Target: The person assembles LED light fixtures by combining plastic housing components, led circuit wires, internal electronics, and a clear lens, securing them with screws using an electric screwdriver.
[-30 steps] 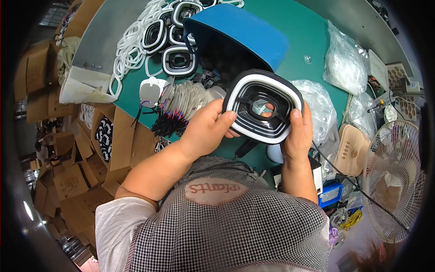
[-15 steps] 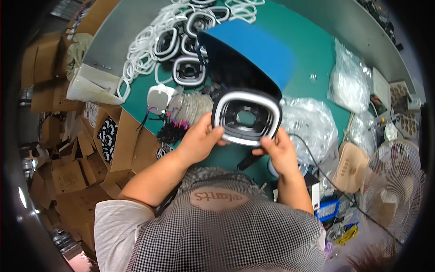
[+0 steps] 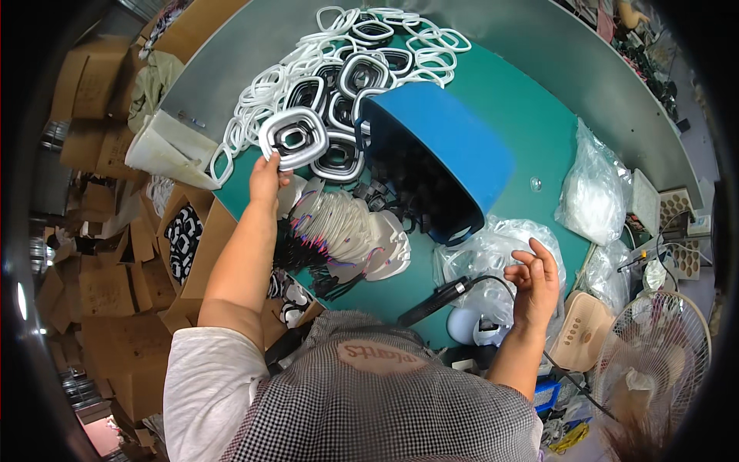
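Observation:
My left hand point(image 3: 266, 181) reaches to the far left and pinches the near edge of a rounded-square black frame with a white rim point(image 3: 317, 138). That frame is above other black frames, one of them a white-rimmed frame point(image 3: 355, 163) just beside it. My right hand point(image 3: 533, 281) is raised off the table, fingers apart and holding nothing, next to a clear plastic bag point(image 3: 500, 240). Between my hands lie a bundle of grey cables point(image 3: 339, 223) with coloured ends and a black handheld tool point(image 3: 435, 302) on a cord.
A blue bin point(image 3: 446, 131) lies tipped on the green table point(image 3: 508, 100), its mouth facing me with black parts inside. White rings point(image 3: 265, 85) are heaped at the far left. Cardboard boxes point(image 3: 115, 296) stand left; a fan point(image 3: 654, 346) is at right.
The frame, held in both hands before me, has moved far left in my left hand alone. My right hand has let go and moved right.

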Motion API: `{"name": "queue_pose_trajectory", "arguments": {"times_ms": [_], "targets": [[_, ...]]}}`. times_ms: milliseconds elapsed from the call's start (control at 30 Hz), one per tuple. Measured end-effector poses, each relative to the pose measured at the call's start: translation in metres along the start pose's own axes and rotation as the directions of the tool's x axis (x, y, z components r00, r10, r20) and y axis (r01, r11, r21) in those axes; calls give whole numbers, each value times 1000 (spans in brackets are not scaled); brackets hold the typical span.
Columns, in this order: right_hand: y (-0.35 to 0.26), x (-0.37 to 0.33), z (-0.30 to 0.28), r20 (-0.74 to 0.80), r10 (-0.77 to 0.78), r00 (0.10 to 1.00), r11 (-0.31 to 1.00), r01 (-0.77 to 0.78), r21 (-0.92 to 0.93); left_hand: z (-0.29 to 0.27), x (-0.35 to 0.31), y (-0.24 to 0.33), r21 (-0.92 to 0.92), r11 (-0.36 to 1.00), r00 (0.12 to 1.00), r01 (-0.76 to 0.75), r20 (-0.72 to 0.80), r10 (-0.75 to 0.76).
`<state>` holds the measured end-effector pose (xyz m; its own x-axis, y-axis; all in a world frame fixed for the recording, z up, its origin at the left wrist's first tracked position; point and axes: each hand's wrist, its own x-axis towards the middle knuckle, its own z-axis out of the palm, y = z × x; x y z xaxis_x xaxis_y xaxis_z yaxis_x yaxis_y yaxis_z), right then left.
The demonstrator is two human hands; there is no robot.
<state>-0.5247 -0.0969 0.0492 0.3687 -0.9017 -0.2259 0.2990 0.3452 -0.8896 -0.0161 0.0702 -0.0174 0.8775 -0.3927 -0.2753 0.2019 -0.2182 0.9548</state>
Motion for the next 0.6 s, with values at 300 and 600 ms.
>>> {"name": "queue_pose_trajectory", "arguments": {"times_ms": [300,600], "targets": [[8,31,-24,-140,54,989,999,-54,5,-2,26,-53,227,957,979,183,45,-198],[28,64,-38,-205,102,973,988,-123,-95,13,31,10,370,927,995,-69,-36,88]]}}
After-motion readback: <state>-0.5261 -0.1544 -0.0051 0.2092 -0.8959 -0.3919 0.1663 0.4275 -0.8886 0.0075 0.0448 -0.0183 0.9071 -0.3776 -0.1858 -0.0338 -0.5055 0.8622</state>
